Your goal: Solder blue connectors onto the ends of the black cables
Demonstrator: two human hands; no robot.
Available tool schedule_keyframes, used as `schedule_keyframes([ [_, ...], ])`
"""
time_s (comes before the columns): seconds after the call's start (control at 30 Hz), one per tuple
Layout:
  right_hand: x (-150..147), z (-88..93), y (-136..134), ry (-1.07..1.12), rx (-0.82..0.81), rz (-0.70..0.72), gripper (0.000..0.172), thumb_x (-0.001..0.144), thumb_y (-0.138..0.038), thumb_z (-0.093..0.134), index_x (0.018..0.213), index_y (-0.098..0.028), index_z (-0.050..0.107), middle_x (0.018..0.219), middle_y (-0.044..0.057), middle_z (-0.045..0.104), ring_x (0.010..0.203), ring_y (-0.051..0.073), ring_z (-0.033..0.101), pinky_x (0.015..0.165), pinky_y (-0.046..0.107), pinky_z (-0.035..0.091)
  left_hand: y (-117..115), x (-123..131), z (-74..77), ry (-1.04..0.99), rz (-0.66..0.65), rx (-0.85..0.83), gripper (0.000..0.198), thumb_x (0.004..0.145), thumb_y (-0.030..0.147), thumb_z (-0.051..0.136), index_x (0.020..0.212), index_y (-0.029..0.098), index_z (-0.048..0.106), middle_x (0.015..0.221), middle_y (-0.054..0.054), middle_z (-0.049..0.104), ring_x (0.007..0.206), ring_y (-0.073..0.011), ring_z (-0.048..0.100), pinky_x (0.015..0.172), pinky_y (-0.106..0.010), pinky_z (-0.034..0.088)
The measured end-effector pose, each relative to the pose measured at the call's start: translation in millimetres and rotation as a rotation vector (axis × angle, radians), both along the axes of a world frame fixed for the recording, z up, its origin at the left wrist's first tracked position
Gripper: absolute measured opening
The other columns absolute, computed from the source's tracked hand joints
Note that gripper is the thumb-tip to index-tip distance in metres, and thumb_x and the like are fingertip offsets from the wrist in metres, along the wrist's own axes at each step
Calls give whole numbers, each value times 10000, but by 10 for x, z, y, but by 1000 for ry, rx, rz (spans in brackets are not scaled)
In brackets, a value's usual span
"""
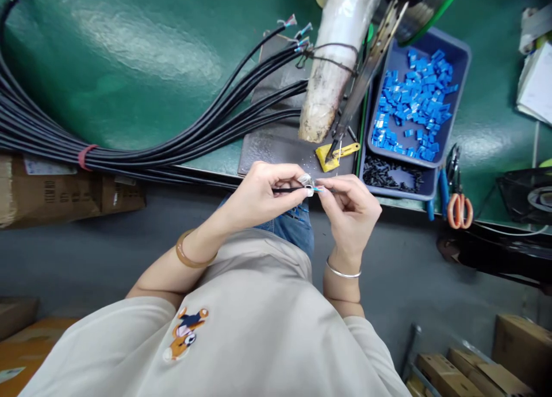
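My left hand (263, 194) is closed in a pinch on the end of a thin black cable (290, 189), just in front of the bench edge. My right hand (349, 204) is closed too, its fingertips pinching the cable's stripped tip, where small coloured wires (318, 188) show. The two hands nearly touch. A thick bundle of black cables (129, 149) sweeps in from the left across the green bench (138, 57), tied with a red band (85, 155). Several loose cable ends (297, 37) with bare coloured wires lie further back.
A blue tray (460, 52) at the right holds several small blue parts (414, 98) and black bits (388, 175). A wrapped soldering tool (336, 57) stands over a grey plate (276, 144) with a yellow sponge (325, 157). Orange-handled scissors (459, 209) and blue pliers (444, 184) lie right. Cardboard boxes (64, 193) sit below.
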State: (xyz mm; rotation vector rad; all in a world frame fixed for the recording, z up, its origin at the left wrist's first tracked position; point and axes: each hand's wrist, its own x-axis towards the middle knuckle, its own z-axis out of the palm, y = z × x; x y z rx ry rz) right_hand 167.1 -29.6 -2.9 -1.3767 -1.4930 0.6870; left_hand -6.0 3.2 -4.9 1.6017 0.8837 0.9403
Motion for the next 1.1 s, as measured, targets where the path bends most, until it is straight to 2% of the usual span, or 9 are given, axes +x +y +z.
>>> schedule_keyframes([
  [0.2,13,-26,7,98,-40,64,37,837,-238,688,855,-229,718,802,-8,652,621,76,525,489,228,320,-2,-41,14,1,-68,-21,124,866,234,635,819,120,652,645,-21,680,556,-88,622,540,-173,463],
  [0.37,-28,-78,-3,181,-79,62,47,843,-259,679,828,-215,689,771,-26,612,547,48,461,458,216,296,-23,-47,27,-54,-76,-36,93,870,206,625,817,130,623,647,-14,675,556,-78,614,546,-166,470],
  [0.47,-135,-114,-52,34,82,-35,32,844,-196,665,841,-224,680,763,-35,618,495,33,398,443,221,287,-43,-25,25,-111,-26,-97,90,870,188,613,802,135,589,632,3,651,520,-52,567,508,-145,443],
  [0.57,-219,-164,-110,-292,365,-115,214,799,-87,683,943,-246,695,820,-21,684,558,45,505,506,218,387,-52,9,7,-164,40,-180,85,873,184,594,805,135,581,637,2,649,529,-51,578,507,-139,452],
  [0.63,-211,-179,-131,-395,430,-101,270,792,-69,686,986,-256,702,847,-12,707,612,59,575,543,217,433,-48,28,-8,-195,70,-222,69,857,184,610,813,131,599,660,-10,666,577,-70,623,545,-151,488],
  [0.8,-24,-70,-103,-98,139,-190,71,851,-228,671,892,-235,729,797,4,661,662,92,586,507,232,401,-27,54,-14,-201,91,-197,32,803,136,653,775,124,644,682,-9,679,606,-64,627,599,-152,508],
  [0.9,42,15,-74,41,-36,-123,72,832,-267,695,873,-226,738,784,2,639,637,85,548,493,233,357,-26,64,-14,-172,105,-161,29,784,122,660,763,125,641,693,-4,662,628,-68,611,613,-163,503],
  [1.0,19,44,-58,61,-90,-29,60,813,-242,714,864,-230,743,792,-8,650,578,59,474,476,232,291,-31,70,-23,-138,106,-121,39,781,126,659,754,125,632,696,-4,644,636,-72,590,609,-172,490],
  [1.1,-30,38,-51,40,-97,-42,43,819,-226,699,839,-216,736,775,-17,636,534,41,400,470,239,250,-36,71,-35,-110,98,-95,52,787,132,650,746,127,619,682,0,626,626,-72,567,597,-176,476],
])
